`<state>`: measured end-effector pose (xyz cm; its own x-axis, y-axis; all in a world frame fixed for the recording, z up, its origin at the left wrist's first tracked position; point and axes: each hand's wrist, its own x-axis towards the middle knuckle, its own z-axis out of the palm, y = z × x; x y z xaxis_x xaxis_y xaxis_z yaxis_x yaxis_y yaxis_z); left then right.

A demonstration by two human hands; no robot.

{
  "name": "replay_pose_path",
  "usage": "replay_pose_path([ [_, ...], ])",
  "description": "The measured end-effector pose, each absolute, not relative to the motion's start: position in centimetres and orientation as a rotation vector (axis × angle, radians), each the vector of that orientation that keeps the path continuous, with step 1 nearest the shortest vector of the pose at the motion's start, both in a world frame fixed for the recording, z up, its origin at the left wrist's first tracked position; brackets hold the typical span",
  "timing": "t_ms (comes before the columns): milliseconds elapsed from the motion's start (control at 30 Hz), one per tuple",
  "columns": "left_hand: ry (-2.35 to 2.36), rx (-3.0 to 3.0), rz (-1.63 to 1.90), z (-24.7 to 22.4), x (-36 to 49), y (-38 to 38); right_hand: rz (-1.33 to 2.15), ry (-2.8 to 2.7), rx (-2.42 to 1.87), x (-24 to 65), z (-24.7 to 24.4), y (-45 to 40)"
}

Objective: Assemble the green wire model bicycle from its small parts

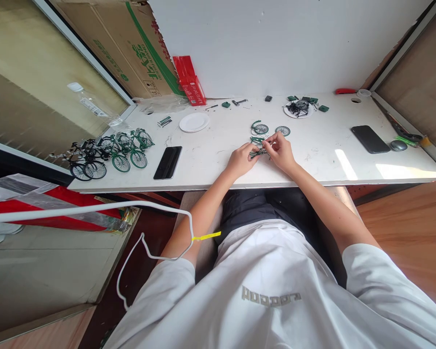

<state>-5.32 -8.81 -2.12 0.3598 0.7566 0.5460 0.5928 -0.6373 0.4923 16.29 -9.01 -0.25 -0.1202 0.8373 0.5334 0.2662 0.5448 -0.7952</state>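
- While the left hand (241,159) pinches a small bicycle part (258,152), the right hand (281,151) bunches its fingertips at the other end; whether they grip it, I cannot tell
- Between both hands, equally near, the part's long axis runs sideways, pointing from left fingertips toward right
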Motion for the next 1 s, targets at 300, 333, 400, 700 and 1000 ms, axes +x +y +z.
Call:
replay_pose_path([
  [300, 1.207, 2.413, 1.152, -2.23, -5.26, -8.76, 0.618, -1.703, -0.972, 16.37, -0.15, -8.95],
  [333, 1.211, 2.414, 1.148, -2.21, -5.25, -8.77, 0.619, -1.704, -0.973, 16.38, -0.16, -8.95],
  [400, 1.222, 2.415, 1.136, -2.14, -5.24, -8.81, 0.621, -1.705, -0.975, 16.39, -0.16, -8.95],
  [700, 1.209, 2.412, 1.144, -2.07, -5.23, -8.85, 0.604, -1.72, -0.991, 16.43, -0.13, -8.96],
  [1000, 1.223, 2.397, 1.122, -1.98, -5.21, -8.9, 0.596, -1.758, -1.005, 16.44, 0.16, -9.32],
])
